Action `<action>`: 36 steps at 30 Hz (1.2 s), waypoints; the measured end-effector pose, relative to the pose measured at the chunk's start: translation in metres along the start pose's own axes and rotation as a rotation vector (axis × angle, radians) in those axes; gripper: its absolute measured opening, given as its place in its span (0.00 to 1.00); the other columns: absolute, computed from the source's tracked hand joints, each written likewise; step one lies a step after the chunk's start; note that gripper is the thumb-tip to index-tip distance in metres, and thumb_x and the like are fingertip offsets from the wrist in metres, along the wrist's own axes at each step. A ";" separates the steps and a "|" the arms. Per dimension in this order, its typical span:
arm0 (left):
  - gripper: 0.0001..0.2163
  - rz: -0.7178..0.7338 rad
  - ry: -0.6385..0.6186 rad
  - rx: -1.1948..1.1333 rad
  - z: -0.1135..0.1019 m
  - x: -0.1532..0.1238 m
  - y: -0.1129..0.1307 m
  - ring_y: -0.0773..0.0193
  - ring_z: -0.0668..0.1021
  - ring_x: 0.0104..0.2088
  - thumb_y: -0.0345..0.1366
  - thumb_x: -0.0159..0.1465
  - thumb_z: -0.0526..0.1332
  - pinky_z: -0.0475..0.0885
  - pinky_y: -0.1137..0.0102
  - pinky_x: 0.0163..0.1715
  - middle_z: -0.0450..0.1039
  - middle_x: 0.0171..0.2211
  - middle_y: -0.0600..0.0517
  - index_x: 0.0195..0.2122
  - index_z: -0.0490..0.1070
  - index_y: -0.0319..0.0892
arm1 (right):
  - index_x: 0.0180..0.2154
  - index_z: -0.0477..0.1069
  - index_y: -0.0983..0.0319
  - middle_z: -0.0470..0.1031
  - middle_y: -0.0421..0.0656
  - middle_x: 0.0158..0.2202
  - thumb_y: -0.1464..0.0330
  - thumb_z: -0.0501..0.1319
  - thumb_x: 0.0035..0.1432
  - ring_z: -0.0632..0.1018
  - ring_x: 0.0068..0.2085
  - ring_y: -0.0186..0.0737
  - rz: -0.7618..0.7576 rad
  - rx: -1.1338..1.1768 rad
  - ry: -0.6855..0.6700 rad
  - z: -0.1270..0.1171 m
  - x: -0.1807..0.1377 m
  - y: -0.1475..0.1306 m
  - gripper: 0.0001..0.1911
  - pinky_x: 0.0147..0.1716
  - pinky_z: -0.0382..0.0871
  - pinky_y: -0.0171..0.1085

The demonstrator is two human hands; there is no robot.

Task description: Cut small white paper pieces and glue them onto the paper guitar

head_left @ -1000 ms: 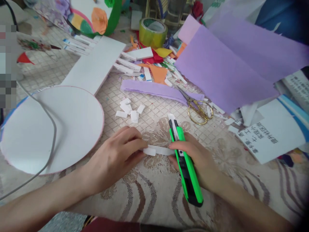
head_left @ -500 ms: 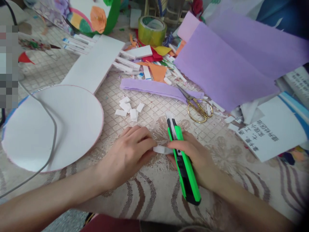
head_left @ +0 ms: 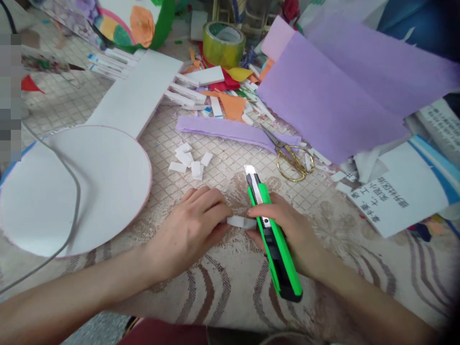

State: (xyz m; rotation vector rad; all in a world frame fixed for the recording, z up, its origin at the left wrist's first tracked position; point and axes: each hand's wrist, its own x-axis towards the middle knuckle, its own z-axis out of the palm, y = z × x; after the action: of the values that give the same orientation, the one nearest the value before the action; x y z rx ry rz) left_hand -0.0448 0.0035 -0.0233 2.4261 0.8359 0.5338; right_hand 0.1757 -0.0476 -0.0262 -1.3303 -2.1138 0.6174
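Observation:
My left hand (head_left: pixel 194 220) rests low over the cloth, its fingers closed in a pinch on the left end of a small white strip (head_left: pixel 236 221). The strip is short and narrow, perhaps foam tape, and its far ends are hidden by fingertips. From the other side my right hand (head_left: pixel 287 225) holds a green and black utility knife (head_left: pixel 283 261), blade out and pointing away from me. The thumb and finger of that hand also meet the strip's right end. Beyond my left hand lie several cut white pieces (head_left: pixel 185 158), loosely grouped.
A white oval board with a long neck (head_left: pixel 136 91) lies left, crossed by a grey cable (head_left: pixel 77 191). Gold-handled scissors (head_left: pixel 294 163), purple sheets (head_left: pixel 323 91), a purple strip (head_left: pixel 223 130), yellow tape roll (head_left: pixel 223 45), paper scraps (head_left: pixel 232 105) and a printed card (head_left: pixel 406 191) lie beyond.
The knife has tilted a little, its handle end shifting slightly right. Both hands keep the same pinch on the white strip. The whole view has shifted slightly.

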 end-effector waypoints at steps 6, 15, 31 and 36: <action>0.03 0.006 0.003 -0.009 0.000 0.000 -0.001 0.60 0.71 0.37 0.31 0.66 0.58 0.69 0.62 0.38 0.69 0.35 0.49 0.37 0.71 0.39 | 0.43 0.67 0.55 0.71 0.39 0.33 0.71 0.62 0.59 0.74 0.35 0.39 0.014 0.026 -0.014 -0.001 0.001 0.000 0.10 0.33 0.68 0.37; 0.04 0.012 0.015 -0.027 0.003 0.000 -0.001 0.61 0.70 0.37 0.30 0.66 0.57 0.69 0.62 0.38 0.69 0.36 0.49 0.39 0.70 0.41 | 0.43 0.68 0.56 0.71 0.39 0.33 0.73 0.62 0.58 0.74 0.35 0.39 -0.002 0.026 -0.012 0.001 0.002 0.001 0.11 0.34 0.68 0.37; 0.02 -0.012 0.007 -0.068 0.002 0.001 -0.001 0.60 0.71 0.38 0.29 0.64 0.60 0.70 0.63 0.39 0.69 0.36 0.49 0.38 0.70 0.40 | 0.43 0.67 0.55 0.69 0.39 0.32 0.72 0.61 0.61 0.72 0.35 0.38 0.010 0.039 0.053 0.011 0.003 -0.006 0.09 0.34 0.67 0.37; 0.04 -0.031 0.033 -0.079 0.000 0.001 -0.001 0.60 0.73 0.39 0.30 0.64 0.60 0.72 0.63 0.39 0.70 0.37 0.48 0.40 0.71 0.40 | 0.44 0.67 0.55 0.70 0.39 0.33 0.73 0.61 0.60 0.72 0.37 0.39 0.019 0.067 0.062 0.013 0.001 -0.005 0.11 0.34 0.67 0.38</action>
State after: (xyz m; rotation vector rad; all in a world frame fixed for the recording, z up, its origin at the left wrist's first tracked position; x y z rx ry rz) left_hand -0.0441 0.0046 -0.0235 2.3347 0.8480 0.5859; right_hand 0.1632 -0.0496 -0.0323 -1.3169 -2.0163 0.6411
